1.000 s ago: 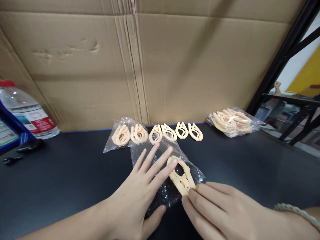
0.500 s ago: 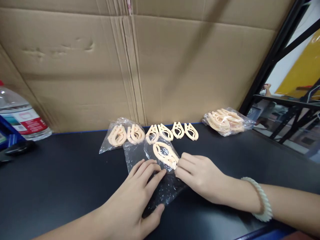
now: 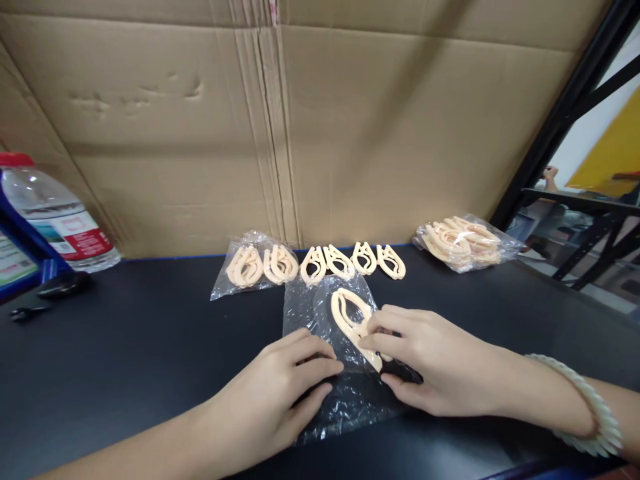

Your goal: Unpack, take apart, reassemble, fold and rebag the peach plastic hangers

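Observation:
A clear plastic bag [image 3: 325,410] lies flat on the black table between my hands. My right hand [image 3: 425,357], with a pale beaded bracelet at the wrist, grips the lower end of a beige folded hanger [image 3: 345,313] between fingers and thumb. This hanger overlaps the bag; I cannot tell whether it is inside or on top. My left hand [image 3: 287,383] rests on the bag's left side, fingers bent loosely and thumb apart. Beyond the bag stands a row of similar folded hangers [image 3: 364,259], the left ones on another clear bag [image 3: 220,287].
A filled bag of beige hangers [image 3: 460,243] sits at the back right. Cardboard [image 3: 425,133] walls off the back. A large water bottle [image 3: 65,220] and a blue container [image 3: 15,267] stand at left. A black metal rack [image 3: 555,133] rises at right.
My right hand has drawn the hanger nearer and turned it more upright. My left hand has moved lower on the bag, its fingers more bent. The view has shifted slightly left.

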Tool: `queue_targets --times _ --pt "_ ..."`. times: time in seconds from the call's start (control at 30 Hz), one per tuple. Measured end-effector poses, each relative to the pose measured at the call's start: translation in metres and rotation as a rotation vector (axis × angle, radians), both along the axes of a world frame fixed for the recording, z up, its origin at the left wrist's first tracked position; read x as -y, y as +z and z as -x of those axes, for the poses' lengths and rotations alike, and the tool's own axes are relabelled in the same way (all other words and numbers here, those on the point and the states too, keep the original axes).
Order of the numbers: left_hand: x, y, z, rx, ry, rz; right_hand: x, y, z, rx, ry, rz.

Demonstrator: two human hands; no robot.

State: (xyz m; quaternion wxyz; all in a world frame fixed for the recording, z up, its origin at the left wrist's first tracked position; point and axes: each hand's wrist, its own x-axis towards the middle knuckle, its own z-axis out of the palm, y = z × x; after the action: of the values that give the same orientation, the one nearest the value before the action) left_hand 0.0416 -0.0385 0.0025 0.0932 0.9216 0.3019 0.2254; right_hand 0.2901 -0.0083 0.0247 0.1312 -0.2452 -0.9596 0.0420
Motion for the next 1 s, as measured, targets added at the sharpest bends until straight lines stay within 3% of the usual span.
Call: queue_targets --times 0.1,0.27,0.37,0.43,0.5,0.63,0.8,1.0 --pt "-0.001 -0.002 0.000 0.010 -0.035 -0.093 0.000 -0.004 0.001 0.025 -0.008 -0.029" --pt "-0.003 -0.004 0.001 -0.012 -0.072 -0.213 -0.002 -0.013 0.006 0.005 0.001 -0.214" --pt "-0.005 -0.007 0.002 0.009 -0.061 -0.230 -0.015 -0.007 0.001 -0.112 0.024 -0.089" --pt "-0.006 -0.008 0.002 0.039 -0.057 -0.238 -0.036 -0.003 -0.011 -0.215 -0.023 -0.061" --pt "-0.006 -0.009 0.002 0.063 -0.063 -0.255 -0.068 -0.003 -0.028 -0.216 -0.131 -0.223" --pt "-0.007 -0.008 0.002 0.092 -0.078 -0.314 -0.131 -0.013 -0.061 0.147 -0.297 -0.444" --pt "-0.007 -0.009 0.002 0.131 -0.090 -0.353 -0.163 -0.016 -0.072 0.305 -0.313 -0.308" --pt "-0.003 -0.006 0.003 0.168 -0.076 -0.357 -0.137 0.003 -0.076 0.314 -0.279 -0.201"
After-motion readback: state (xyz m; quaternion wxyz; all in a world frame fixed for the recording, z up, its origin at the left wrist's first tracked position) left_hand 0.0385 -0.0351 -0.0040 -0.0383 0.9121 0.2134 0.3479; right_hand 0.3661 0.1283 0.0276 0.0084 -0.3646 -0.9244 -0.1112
